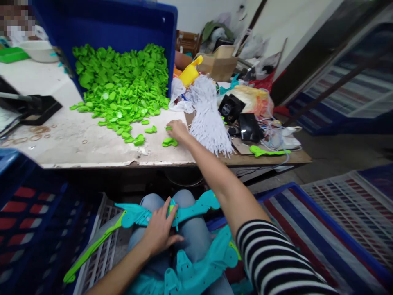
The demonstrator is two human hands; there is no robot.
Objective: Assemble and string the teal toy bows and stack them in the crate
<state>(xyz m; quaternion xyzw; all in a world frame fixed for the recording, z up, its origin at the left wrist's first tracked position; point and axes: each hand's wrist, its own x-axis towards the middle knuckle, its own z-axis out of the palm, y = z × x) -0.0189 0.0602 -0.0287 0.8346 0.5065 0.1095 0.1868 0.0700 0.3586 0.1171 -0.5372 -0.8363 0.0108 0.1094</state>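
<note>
Across my lap lies a long turquoise plastic part point(196, 209), jointed in sections. My left hand point(160, 229) rests on its middle with fingers stretched out and thumb apart, beside a small green insert point(172, 209). My right hand point(178, 130) is stretched over the worktable, fingers bent down and closed at a small green plastic piece point(168, 128); the grip is partly hidden. Another loose green piece point(170, 142) lies just below that hand. Nearer me is a second turquoise part point(202, 266). A long green strip point(95, 246) extends left from the first part.
A tipped blue crate point(123, 24) spills a heap of green pieces point(123, 78) onto the worktable point(92, 151). White strips point(207, 114) lie right of my right hand, near a black box point(250, 127) and a yellow scoop point(190, 73). Crates point(307, 217) flank my legs.
</note>
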